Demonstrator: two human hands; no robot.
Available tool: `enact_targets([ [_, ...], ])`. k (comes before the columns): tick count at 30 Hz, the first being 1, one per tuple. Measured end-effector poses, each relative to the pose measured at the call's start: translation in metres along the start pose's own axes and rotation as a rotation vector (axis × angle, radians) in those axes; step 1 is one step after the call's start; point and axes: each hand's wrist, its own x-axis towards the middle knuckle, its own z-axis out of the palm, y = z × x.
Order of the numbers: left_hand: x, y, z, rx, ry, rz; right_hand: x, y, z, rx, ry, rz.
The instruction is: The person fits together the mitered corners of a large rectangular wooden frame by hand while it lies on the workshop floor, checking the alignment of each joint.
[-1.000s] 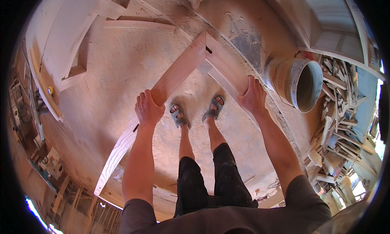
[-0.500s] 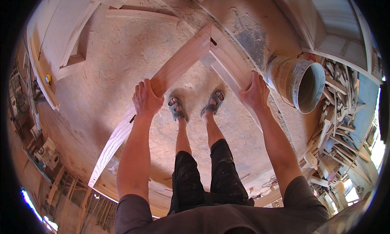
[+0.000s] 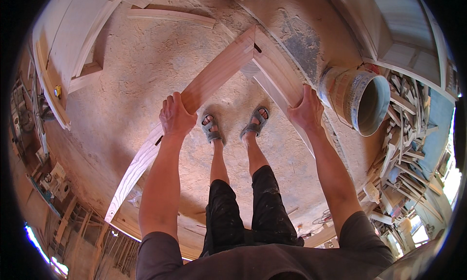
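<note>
I hold a pale wooden frame [image 3: 221, 68] by two of its boards, which meet in a mitred corner at the far end. A short dark slot or mark shows beside that joint. My left hand [image 3: 176, 117] is closed round the left board, its fingers over the outer edge. On the right board, my right hand [image 3: 307, 110] grips with the thumb on the inner side and the fingers on the outer. The left side of the frame runs on past my left forearm toward me as a lighter, strongly grained length. My forearms cover parts of both sides.
A stained bucket [image 3: 357, 100] lies tilted at the right, close to my right hand. Behind it is a heap of wood offcuts [image 3: 406, 129]. Large wooden panels [image 3: 65, 32] stand at the left, with a tape measure [image 3: 58, 91]. A curved wooden strip [image 3: 170, 17] lies on the dusty floor.
The frame's far corner has shifted very slightly away from me and to the right. Both hands keep the same hold, and my feet stay in place.
</note>
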Motion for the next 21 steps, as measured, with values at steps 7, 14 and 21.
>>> enact_targets([
  [7, 0.0, 0.0014, 0.0011, 0.017, -0.024, -0.016, -0.0002, 0.0031, 0.0021, 0.011, 0.008, 0.005],
  [14, -0.0001, -0.0001, 0.0005, 0.02, -0.019, 0.0, -0.0005, -0.0001, -0.0014, 0.019, -0.004, 0.008],
  [21, 0.0015, -0.0002, 0.0012, 0.024, -0.038, -0.019, 0.0004, -0.0008, -0.0013, 0.003, -0.016, 0.029],
])
